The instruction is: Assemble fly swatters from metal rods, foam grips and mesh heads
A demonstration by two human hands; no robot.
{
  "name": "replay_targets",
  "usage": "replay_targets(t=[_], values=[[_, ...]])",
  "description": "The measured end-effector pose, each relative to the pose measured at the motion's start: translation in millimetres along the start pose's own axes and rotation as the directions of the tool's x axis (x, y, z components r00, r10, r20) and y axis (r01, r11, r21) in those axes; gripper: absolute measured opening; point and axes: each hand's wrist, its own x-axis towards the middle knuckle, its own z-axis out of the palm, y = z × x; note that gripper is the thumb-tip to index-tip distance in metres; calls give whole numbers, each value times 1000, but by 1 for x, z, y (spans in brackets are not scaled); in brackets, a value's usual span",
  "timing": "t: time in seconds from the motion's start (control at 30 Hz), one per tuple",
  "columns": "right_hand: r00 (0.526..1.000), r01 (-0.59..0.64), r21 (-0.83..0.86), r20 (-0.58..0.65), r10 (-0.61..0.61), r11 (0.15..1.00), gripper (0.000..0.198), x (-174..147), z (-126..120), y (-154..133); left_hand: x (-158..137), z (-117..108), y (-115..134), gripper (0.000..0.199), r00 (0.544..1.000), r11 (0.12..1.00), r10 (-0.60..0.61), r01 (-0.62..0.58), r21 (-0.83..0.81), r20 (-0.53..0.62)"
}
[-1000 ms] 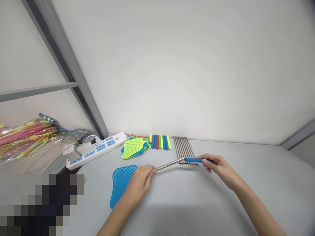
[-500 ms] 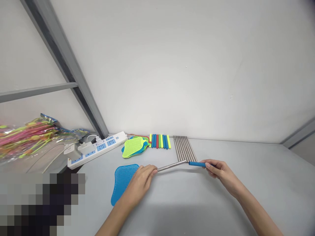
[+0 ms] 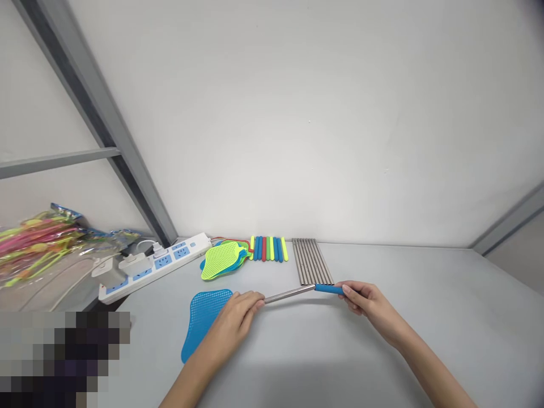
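Observation:
My left hand point(image 3: 241, 313) is closed around a metal rod point(image 3: 289, 294), near the blue mesh fly swatter head point(image 3: 203, 318) that lies at its left. The hand covers the place where rod and head would meet. Between the fingertips of my right hand point(image 3: 362, 301) is a blue handle grip point(image 3: 327, 289), pinched at its right end. Its left end meets the rod's tip, roughly in line with it; how far the rod sits inside is too small to tell. Just behind lie several metal rods point(image 3: 312, 260) side by side.
Left of the rods is a row of coloured handle grips point(image 3: 264, 249), then a pile of yellow-green, blue and red swatter heads point(image 3: 220, 262). A white power strip point(image 3: 155, 267) with plugs runs along the left edge. Plastic-wrapped colourful items point(image 3: 38, 241) lie beyond it.
The blue grip has come up against the rod's end, where a small gap or overlap showed before. The whole view has shifted slightly, moving everything left in the picture.

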Motion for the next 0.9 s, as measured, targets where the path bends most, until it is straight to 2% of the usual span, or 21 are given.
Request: replay_targets(t=[0.17, 0.23, 0.37, 0.5, 0.7, 0.9], values=[[997, 35, -121, 67, -27, 992, 32, -5, -3, -7, -1, -1, 6, 28, 995, 997, 58, -61, 45, 78], [988, 14, -198, 152, 16, 980, 31, -8, -1, -9, -2, 4, 11, 28, 992, 994, 75, -83, 76, 106], [940, -9, -272, 326, 101, 962, 32, -14, 8, -3, -9, 19, 25, 27, 983, 982, 83, -109, 156, 165], [946, 45, -331, 317, 66, 943, 32, -18, 14, 11, -19, 34, 33, 23, 966, 957, 123, -176, 230, 229], [910, 67, -331, 407, 79, 941, 31, -24, 15, 18, -21, 55, 44, 14, 929, 911, 90, -222, 347, 358], [950, 14, -258, 306, 68, 966, 38, -28, 31, 29, -13, 61, 51, 13, 904, 880, 100, -276, 387, 417]])
